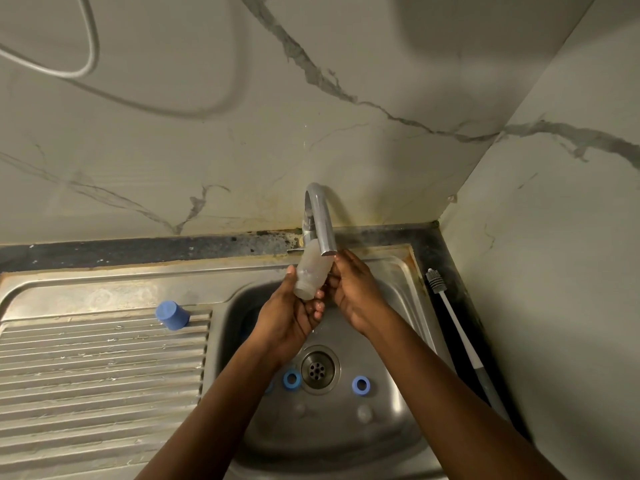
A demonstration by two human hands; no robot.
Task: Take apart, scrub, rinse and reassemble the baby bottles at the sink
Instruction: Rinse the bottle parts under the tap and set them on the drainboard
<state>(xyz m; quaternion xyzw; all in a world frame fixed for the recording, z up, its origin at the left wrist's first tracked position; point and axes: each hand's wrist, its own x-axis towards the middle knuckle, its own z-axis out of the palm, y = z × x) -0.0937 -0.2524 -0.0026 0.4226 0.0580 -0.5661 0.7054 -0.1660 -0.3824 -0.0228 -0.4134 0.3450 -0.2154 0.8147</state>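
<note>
Over the sink (346,441), both hands (291,317) (353,292) grip the bottle (311,271).

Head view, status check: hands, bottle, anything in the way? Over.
Hands: left hand grips bottle neck, right hand its side. Bottle bare, mouth down, under the faucet spout. Nothing blocking; two blue rings lie in the basin.
</note>
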